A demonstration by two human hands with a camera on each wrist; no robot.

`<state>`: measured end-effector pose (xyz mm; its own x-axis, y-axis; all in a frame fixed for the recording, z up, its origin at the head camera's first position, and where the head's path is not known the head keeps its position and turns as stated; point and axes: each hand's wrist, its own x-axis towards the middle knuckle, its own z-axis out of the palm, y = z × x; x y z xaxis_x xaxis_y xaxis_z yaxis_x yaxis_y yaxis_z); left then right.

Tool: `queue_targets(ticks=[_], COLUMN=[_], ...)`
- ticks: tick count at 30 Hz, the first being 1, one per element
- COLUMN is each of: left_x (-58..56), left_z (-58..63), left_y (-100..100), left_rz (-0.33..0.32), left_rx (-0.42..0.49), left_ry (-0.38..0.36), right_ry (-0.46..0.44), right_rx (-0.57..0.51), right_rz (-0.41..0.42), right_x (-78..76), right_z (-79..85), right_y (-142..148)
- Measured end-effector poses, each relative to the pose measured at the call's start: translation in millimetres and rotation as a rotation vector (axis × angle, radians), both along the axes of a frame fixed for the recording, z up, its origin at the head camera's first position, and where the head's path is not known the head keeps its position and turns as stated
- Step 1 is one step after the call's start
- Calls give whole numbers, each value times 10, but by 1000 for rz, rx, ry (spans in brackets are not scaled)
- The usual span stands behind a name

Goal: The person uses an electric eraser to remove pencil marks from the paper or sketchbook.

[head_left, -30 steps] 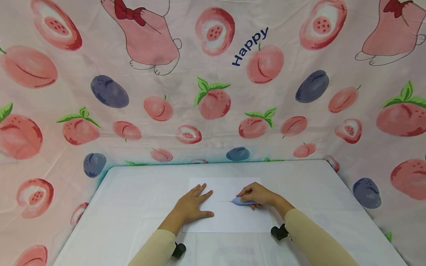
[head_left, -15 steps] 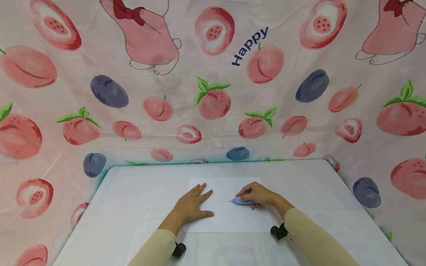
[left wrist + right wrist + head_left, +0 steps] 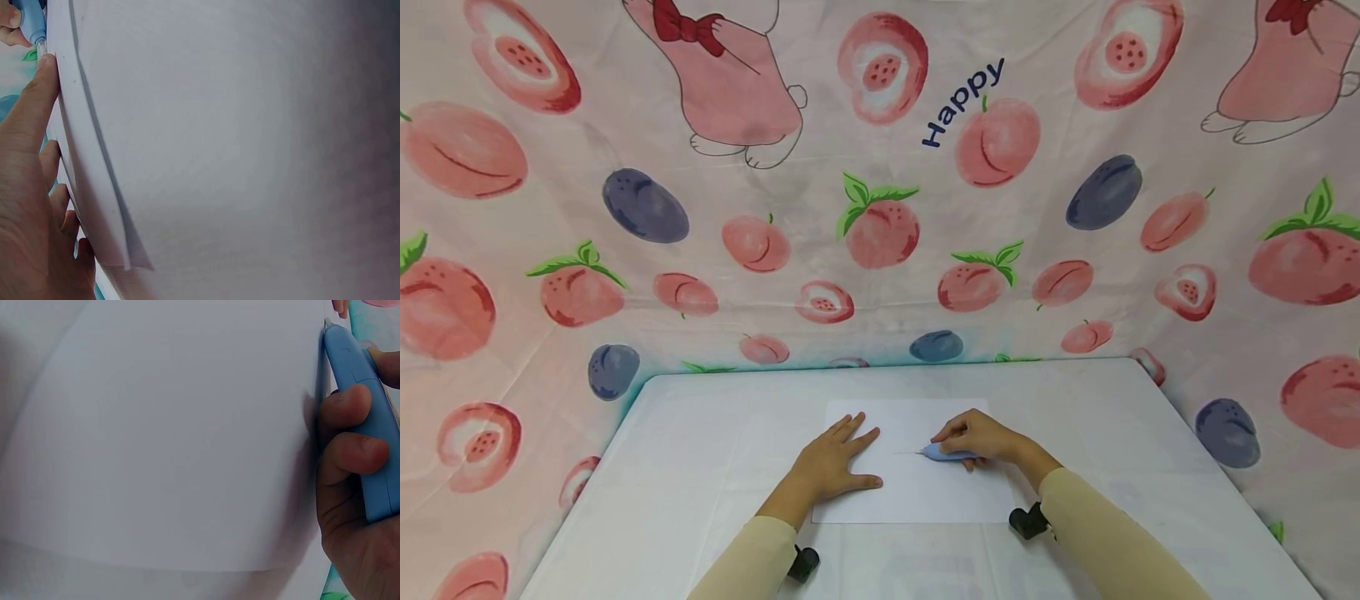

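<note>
A white sheet of paper (image 3: 932, 498) lies on the white-covered table. My left hand (image 3: 831, 467) rests on its left part, fingers spread and thumb pointing right. My right hand (image 3: 988, 437) grips a thick blue pen-shaped tool (image 3: 946, 453) over the right half of the sheet. The tool's narrow pale tip points left, right at the end of a short thin line (image 3: 904, 453) on the paper. In the right wrist view, fingers curl round the smooth blue body (image 3: 370, 431), and one digit is at a raised part near the front. The left wrist view shows the left thumb (image 3: 34, 103) along the paper.
Both wrists carry small black cameras, one by the left sleeve (image 3: 803, 565) and one by the right sleeve (image 3: 1028, 522). Behind the table (image 3: 715, 433) hangs a pink cloth (image 3: 820, 200) printed with peaches and plums, which also spans both sides.
</note>
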<state>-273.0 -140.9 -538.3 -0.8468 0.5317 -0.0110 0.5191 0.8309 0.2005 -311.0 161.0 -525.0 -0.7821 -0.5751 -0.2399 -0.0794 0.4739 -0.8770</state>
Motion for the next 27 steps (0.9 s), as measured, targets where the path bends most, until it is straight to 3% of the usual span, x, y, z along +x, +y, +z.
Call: queue_targets(ticks=[27], left_x=[9], left_z=[-15], left_y=[-5], left_rz=[-3], left_rx=[8], left_ry=[12], right_ry=[3], right_rx=[11], right_rz=[-4], right_x=[-15], right_z=[-41], right_y=[3])
